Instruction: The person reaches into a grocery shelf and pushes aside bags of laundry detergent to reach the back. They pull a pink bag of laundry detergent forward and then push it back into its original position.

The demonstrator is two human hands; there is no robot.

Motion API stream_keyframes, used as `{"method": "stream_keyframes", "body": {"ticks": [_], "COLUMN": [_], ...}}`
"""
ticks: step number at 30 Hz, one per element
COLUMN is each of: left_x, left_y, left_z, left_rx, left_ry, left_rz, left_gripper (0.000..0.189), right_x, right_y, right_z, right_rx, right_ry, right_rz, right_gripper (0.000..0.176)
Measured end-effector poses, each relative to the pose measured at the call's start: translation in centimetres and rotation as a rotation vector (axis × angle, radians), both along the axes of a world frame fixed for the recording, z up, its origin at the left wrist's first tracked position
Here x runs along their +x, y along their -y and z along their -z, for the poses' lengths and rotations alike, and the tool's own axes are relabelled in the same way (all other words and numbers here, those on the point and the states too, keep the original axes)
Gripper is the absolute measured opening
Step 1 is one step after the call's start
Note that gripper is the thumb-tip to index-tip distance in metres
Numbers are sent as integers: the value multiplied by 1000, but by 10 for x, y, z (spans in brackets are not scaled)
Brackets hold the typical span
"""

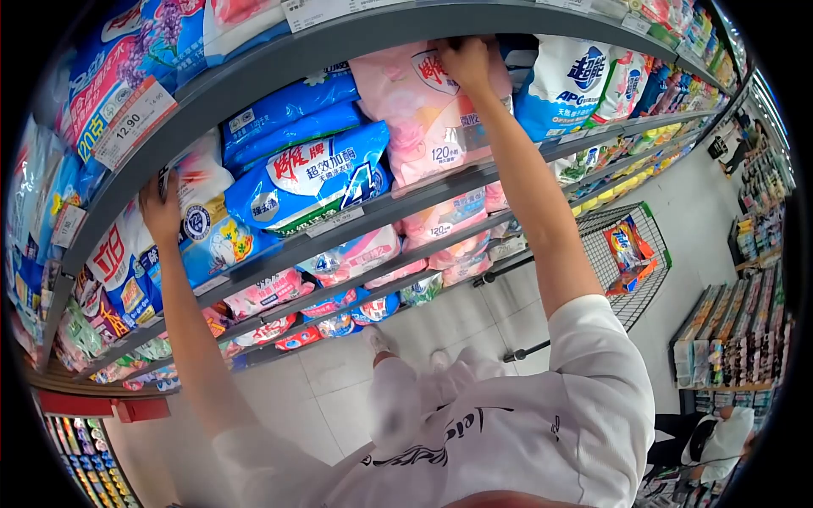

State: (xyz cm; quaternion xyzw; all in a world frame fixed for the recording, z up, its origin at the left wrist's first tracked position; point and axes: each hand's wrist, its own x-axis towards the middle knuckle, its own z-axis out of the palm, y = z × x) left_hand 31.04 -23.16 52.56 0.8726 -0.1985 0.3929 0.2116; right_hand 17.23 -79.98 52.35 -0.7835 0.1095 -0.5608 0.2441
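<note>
My right hand [464, 66] is closed at the top edge of a pink bag of laundry powder [415, 118], its fingertips partly hidden behind the edge. That bag stands upright on the shelf. Far to the left, my left hand [161, 210] is closed at the upper edge of a white-and-blue bag of laundry powder [212, 224] with yellow cartoon print; its fingertips are partly hidden too. Between my hands, a blue bag of laundry powder [309, 178] leans forward at the shelf front, with more blue bags [292, 110] stacked behind it.
A grey shelf edge [279, 72] with price tags [134, 123] curves above my hands. More bagged detergent fills the lower shelves. A wire shopping cart [648, 279] behind my right arm holds an orange Tide bag [627, 245]. Another person [707, 440] stands at the lower right.
</note>
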Motion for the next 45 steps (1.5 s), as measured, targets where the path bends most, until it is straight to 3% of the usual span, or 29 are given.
{"method": "stream_keyframes", "body": {"ticks": [8, 17, 29, 41, 45], "left_x": [-2, -2, -2, -3, 3], "left_y": [1, 0, 1, 0, -3], "left_z": [-2, -1, -1, -1, 4], "left_rx": [-11, -20, -7, 1, -1], "left_ry": [-16, -22, -25, 6, 9], "left_rz": [17, 19, 15, 36, 24], "left_gripper": [55, 55, 57, 56, 55], "right_x": [-7, -4, 4, 2, -1], "right_y": [-7, -11, -18, -20, -18], "right_z": [-4, -5, -18, -17, -21], "right_rx": [40, 20, 161, 118, 134], "right_ry": [-52, -120, -345, -176, -233], "right_rz": [-19, 131, 277, 261, 237], "right_gripper": [18, 18, 46, 47, 50]}}
